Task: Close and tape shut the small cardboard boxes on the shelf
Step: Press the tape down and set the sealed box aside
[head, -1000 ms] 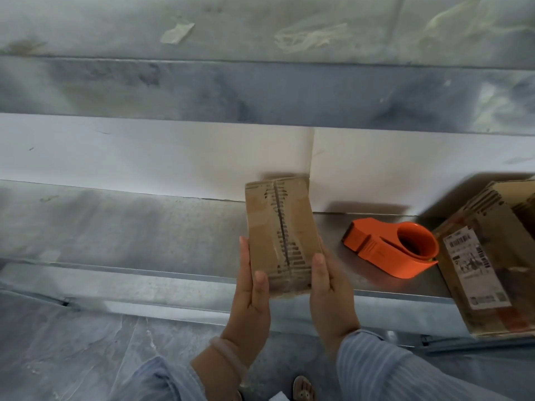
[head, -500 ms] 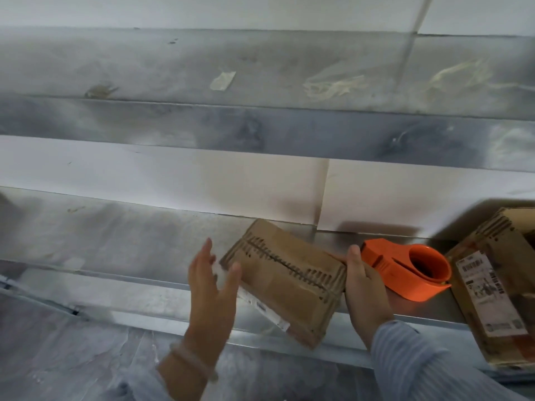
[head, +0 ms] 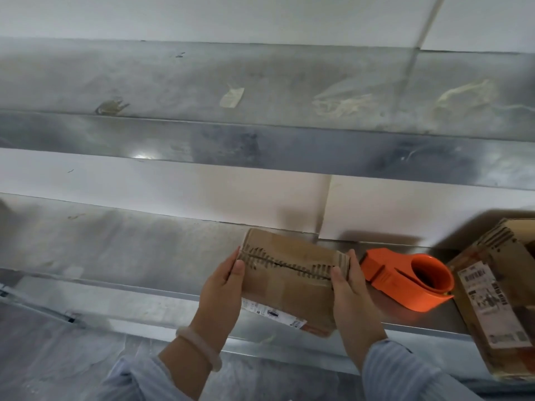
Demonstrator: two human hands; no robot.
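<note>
Box (head: 289, 282) held crosswise between both hands over the front edge of the shelf (head: 130, 250), long side running left to right, flaps closed and meeting along a dark-hatched seam on top; contact with the shelf not discernible. Left hand (head: 223, 287) gripping the left end, thumb on the top face by the seam, fingers curled round the end. Right hand (head: 350, 293) gripping the right end likewise, thumb on top at the seam's other end. White label (head: 272, 311) on the near side face of the box. Pale bracelet (head: 199, 348) on the left wrist; striped sleeves (head: 405, 374) on both forearms. Orange dispenser (head: 405, 280) lying on the shelf just right of the right hand, round opening upward. Second box (head: 498, 299), larger and labelled, at the far right of the shelf, tilted, partly cut off by the frame. Upper shelf (head: 260, 134) above, metal, with pale scraps (head: 231, 96) stuck to it. White wall (head: 173, 186) behind.
</note>
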